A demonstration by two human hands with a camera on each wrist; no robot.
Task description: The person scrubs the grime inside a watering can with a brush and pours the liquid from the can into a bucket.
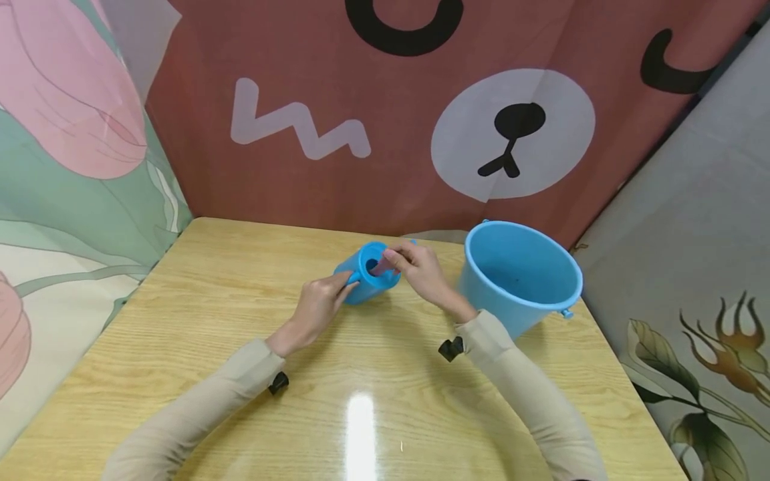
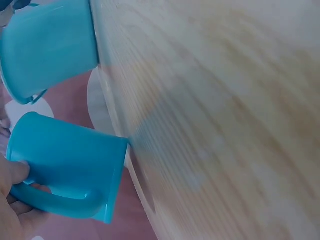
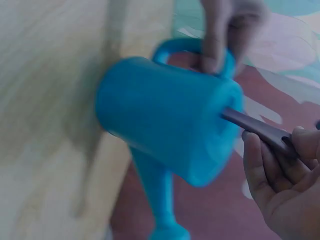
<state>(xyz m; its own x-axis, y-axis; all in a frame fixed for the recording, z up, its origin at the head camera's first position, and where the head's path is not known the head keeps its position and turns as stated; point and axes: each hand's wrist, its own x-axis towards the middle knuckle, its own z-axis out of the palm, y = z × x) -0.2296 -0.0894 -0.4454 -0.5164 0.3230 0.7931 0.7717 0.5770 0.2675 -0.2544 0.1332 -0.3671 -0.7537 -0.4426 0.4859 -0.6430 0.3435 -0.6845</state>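
A blue watering can (image 1: 361, 294) is at the far middle of the table, its round top opening facing up toward me. By its handle, my left hand (image 1: 314, 308) grips it from the left. My right hand (image 1: 424, 274) pinches a purple-pink handle (image 3: 255, 129) with a hole near its end. The other end of that piece goes into the can's opening, so its kind is hidden. In the right wrist view, the can's spout (image 3: 155, 190) points away from its handle. Whether the base sits fully on the table, I cannot tell.
A large blue bucket (image 1: 502, 314) stands upright to the right, close to my right forearm. The wooden table (image 1: 240, 267) reaches back to a brown fabric backdrop (image 1: 301, 187) with a bear face. Patterned cloths hang at the left and right.
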